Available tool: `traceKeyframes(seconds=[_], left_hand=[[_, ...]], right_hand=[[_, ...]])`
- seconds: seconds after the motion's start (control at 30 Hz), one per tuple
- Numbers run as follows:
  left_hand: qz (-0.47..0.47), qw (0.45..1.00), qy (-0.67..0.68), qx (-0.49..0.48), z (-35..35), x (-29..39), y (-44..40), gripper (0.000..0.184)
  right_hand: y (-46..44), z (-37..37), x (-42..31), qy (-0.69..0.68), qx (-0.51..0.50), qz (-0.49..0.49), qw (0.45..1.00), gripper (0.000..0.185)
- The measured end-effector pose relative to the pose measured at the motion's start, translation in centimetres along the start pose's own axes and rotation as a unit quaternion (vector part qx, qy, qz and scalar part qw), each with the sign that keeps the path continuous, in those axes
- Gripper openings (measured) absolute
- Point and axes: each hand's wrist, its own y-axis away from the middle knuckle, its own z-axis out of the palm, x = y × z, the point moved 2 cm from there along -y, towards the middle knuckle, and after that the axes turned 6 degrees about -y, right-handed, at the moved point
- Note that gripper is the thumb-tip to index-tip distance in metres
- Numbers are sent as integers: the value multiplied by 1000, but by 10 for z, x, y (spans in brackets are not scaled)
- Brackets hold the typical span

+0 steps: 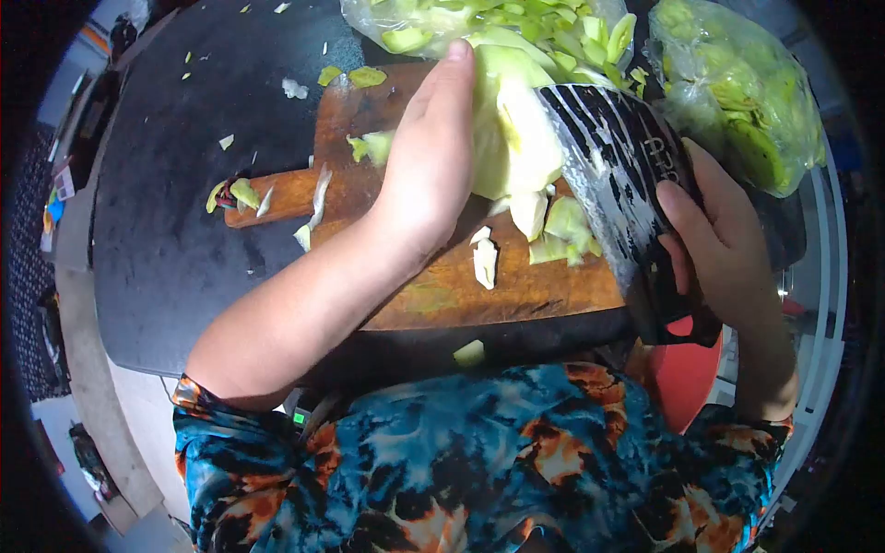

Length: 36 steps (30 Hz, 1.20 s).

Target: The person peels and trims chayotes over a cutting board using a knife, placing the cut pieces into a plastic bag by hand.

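Observation:
My left hand (429,147) is against the left side of a pale green chunk of cabbage (516,120), holding it on the wooden cutting board (415,300). Some of its fingers are hidden. In my right hand (724,226) is a broad black knife (608,157), its blade streaked with white wet residue. The blade stands tilted at the right side of the cabbage; I cannot tell whether its edge touches. Cut pieces of cabbage (567,226) lie below the chunk, near a small white piece (485,263).
Chopped green pieces fill a clear plastic bag (406,23) behind the board. Another bag (737,101) of green leaves stands at the right. Scraps dot the dark table (166,267), and some lie at the board's handle (286,194). Something red (687,378) is below my right hand.

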Motion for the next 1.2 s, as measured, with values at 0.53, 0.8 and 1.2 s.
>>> traceKeyframes(seconds=[0.53,0.8,1.2], left_hand=[[16,992,-124,31,-11,-7,-2,43],[47,990,-118,62,-10,-12,-3,40],[50,997,6,62,-8,-7,-2,45]], right_hand=[[-14,4,1,-11,-76,42,996,36],[-12,14,16,-69,-103,38,992,33],[-26,26,24,-92,-111,-21,989,31]])
